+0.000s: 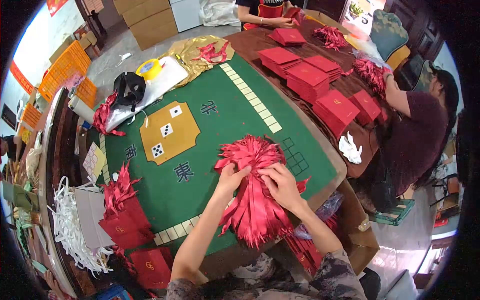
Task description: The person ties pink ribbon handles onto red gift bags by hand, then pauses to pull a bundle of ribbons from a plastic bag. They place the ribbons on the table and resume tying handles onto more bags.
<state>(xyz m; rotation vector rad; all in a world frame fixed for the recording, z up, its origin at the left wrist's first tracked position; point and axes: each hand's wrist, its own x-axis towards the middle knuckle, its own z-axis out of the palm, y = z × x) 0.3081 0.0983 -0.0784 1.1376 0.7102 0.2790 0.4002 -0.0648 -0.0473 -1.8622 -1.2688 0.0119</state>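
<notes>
A big bundle of glossy red ribbons (257,210) lies at the near right of a green mahjong-print table mat (210,135), its strands fanning toward my body. My left hand (231,179) is at the bundle's left side, thumb and fingers pinched on ribbons near its middle. From the right, my right hand (281,185) also has its fingers closed on ribbons there; the exact strands between the fingertips are too small to make out. The two hands are a short way apart.
Red gift bags (125,222) with ribbons stand at the left, beside a box of white paper strips (75,225). Stacks of red bags (307,80) fill the brown cloth at right. A crumpled white glove (350,148) lies nearby. Two people sit around the table.
</notes>
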